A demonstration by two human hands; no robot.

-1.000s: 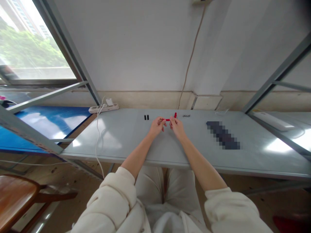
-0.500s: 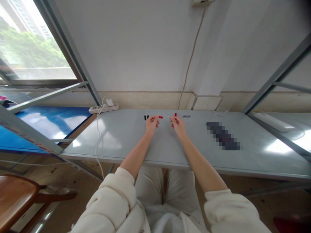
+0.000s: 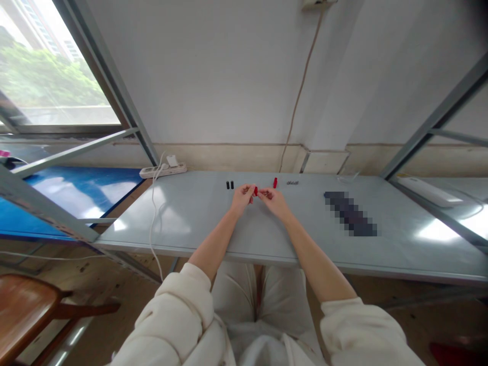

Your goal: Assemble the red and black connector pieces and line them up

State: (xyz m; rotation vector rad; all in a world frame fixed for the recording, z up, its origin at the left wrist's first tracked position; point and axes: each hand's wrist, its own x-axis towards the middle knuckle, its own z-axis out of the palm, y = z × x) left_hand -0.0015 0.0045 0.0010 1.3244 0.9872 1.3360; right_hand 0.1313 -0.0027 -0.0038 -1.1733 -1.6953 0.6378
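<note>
A small red piece (image 3: 255, 191) sat at the centre of the frame, pinched in the curled fingers of the left hand (image 3: 242, 196), with the right hand's (image 3: 272, 197) nearly closed fingertips meeting its other side. Just beyond on the table (image 3: 263, 234), a second red piece (image 3: 275, 182) stood right of centre, near small grey items (image 3: 293, 183), and two black cylinders (image 3: 227, 185) left of centre.

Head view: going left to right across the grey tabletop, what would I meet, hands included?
White power strip → two short black cylinders → left hand → held red piece → right hand → row of small grey pieces → pixelated dark object.
</note>
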